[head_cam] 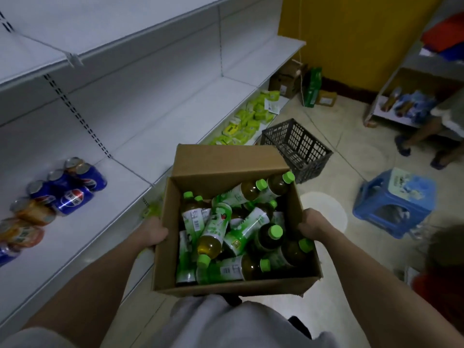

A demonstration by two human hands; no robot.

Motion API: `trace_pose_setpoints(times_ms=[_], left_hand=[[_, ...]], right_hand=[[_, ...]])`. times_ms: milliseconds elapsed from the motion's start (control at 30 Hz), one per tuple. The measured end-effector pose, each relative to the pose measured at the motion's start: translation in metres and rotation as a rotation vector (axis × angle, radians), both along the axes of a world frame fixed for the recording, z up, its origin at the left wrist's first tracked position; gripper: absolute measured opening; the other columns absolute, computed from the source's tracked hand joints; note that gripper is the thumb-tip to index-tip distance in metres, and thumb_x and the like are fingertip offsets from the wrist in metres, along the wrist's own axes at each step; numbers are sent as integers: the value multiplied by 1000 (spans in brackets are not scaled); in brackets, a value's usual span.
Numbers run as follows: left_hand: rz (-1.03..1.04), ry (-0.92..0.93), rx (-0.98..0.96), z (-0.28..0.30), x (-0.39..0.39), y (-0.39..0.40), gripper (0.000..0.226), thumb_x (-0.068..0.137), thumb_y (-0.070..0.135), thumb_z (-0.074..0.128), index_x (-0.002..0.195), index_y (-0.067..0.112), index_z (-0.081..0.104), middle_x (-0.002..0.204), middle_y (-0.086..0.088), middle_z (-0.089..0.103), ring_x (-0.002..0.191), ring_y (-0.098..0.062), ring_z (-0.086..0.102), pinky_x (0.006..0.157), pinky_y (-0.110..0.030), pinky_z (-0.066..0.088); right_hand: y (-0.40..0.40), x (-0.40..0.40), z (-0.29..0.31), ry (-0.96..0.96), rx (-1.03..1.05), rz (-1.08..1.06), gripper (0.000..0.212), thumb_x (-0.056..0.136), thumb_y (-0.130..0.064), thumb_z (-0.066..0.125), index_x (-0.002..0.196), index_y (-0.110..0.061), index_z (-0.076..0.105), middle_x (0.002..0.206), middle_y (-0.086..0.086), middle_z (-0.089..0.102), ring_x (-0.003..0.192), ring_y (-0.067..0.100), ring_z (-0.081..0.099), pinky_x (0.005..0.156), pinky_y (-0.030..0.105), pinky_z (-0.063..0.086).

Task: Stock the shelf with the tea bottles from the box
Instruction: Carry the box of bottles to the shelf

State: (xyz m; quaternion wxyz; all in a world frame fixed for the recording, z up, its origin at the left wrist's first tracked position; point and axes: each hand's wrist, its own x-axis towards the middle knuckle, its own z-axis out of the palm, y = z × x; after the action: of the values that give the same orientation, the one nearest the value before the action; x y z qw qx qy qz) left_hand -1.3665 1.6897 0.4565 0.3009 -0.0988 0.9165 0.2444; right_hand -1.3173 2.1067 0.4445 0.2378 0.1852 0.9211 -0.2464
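Held against the body, presumably for support, the open box is carried beside the mostly bare shelf, being clasped at its side walls by the left hand and right hand, while the tea bottles lie jumbled inside, none yet shelved.

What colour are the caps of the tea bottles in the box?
Bright green caps, clearest in the head view.

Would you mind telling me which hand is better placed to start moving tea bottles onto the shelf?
Left, probably. The left hand grips the open brown cardboard box on the side nearest the white metal shelf; the right hand holds the far side, beside the green-capped tea bottles.
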Motion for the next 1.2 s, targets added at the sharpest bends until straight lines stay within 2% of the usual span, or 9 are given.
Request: trace_pose_setpoints(times_ms=[133, 200, 333, 400, 633, 767, 900, 1100, 1200], left_hand=[[93, -36, 25, -13, -39, 23, 16, 83, 3, 54, 88, -6, 67, 81, -18, 65, 63, -24, 59, 51, -24, 43], [84, -43, 16, -24, -70, 32, 13, 87, 4, 52, 80, 0, 62, 78, -13, 60, 61, -20, 55, 49, -23, 39], [57, -12, 9, -47, -156, 46, 21, 90, 8, 51, 69, 9, 56, 75, -5, 57, 79, -22, 59, 60, -23, 38], [83, -13, 21, -53, -192, 50, 22, 88, 8, 52, 66, 9, 55, 69, -5, 57, 70, -22, 60, 51, -22, 38], [221, -56, 86, -65, -245, 51, 22, 89, 13, 53, 97, 0, 69, 98, -18, 70, 92, -31, 67, 71, -30, 47], [321, -78, 99, -61, -260, 60, 21, 87, 14, 53, 88, 0, 68, 80, -16, 64, 67, -26, 62, 52, -24, 44], [419, -81, 80, -61, -265, 75, 26, 86, 12, 55, 60, 13, 54, 60, -7, 55, 53, -23, 56, 48, -25, 44], [479, -129, 35, -74, -272, 102, 31, 86, 11, 56, 57, 14, 48, 62, -1, 51, 66, -22, 59, 52, -23, 39], [539, -142, 3, -80, -278, 123, 19, 89, 14, 54, 87, -1, 65, 91, -17, 66, 94, -31, 66, 67, -26, 41]], right_hand=[[23, -74, -14, -24, 51, 52, 29, 82, -15, 59, 107, -1, 62, 108, 19, 65, 101, 34, 63, 71, 29, 43], [31, -109, -29, -49, 54, 70, 26, 81, -17, 58, 103, -3, 61, 105, 18, 65, 98, 33, 64, 69, 28, 42], [45, -195, -52, -53, 42, 55, 29, 81, -18, 57, 107, -4, 61, 105, 15, 65, 89, 27, 61, 70, 29, 45], [51, -238, -54, -32, 54, 58, 31, 82, -17, 58, 110, -5, 62, 107, 13, 66, 89, 26, 61, 71, 29, 46], [55, -337, -44, -27, 98, 197, 31, 80, -18, 58, 108, -8, 63, 104, 12, 68, 93, 28, 66, 73, 32, 53], [55, -382, -45, -48, 100, 267, 30, 84, -20, 58, 110, -8, 63, 104, 11, 67, 93, 26, 65, 79, 35, 56], [63, -421, -50, -73, 74, 323, 32, 79, -21, 61, 107, -7, 65, 98, 11, 69, 87, 25, 67, 77, 40, 59], [67, -483, -47, -68, 62, 493, 31, 85, -16, 59, 113, -3, 63, 108, 15, 68, 98, 30, 65, 85, 41, 56], [75, -519, -56, -89, 45, 607, 28, 87, -14, 58, 109, 1, 65, 106, 16, 68, 95, 31, 65, 81, 38, 55]])
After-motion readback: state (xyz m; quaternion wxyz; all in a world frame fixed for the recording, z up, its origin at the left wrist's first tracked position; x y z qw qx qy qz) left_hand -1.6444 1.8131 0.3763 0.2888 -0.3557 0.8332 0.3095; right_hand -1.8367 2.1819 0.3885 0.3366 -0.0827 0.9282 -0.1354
